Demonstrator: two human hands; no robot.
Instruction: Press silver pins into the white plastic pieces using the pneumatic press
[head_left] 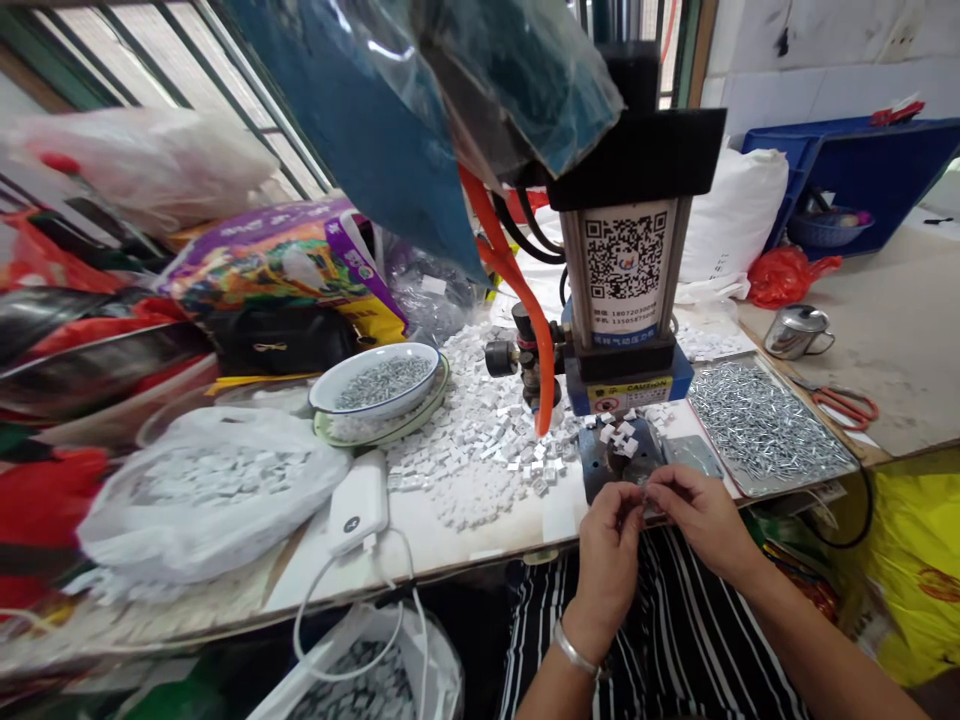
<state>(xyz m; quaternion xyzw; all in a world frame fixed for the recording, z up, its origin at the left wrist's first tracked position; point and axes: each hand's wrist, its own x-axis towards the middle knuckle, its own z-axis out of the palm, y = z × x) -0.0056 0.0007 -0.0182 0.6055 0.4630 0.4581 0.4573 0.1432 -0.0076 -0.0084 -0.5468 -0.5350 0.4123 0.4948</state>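
Note:
Both hands meet in front of the base of a pneumatic press (626, 290). My left hand (611, 535), with a bracelet on its wrist, has thumb and fingers pinched together. My right hand (694, 505) is pinched too, its fingertips close to the left ones. Whatever sits between the fingertips is too small to name. Just beyond them is the dark metal press base (596, 470), with a few white plastic pieces (621, 437) on it. A tray of metal pins or nails (772, 425) lies to the right, and many white plastic pieces (487, 420) are heaped to the left.
An enamel bowl of small metal parts (386, 385) stands on a green dish. Left of it are a white power bank (360, 505) with a cable and a plastic bag of white pieces (217, 480). Scissors (844, 403) and a metal cup (799, 332) lie at the right.

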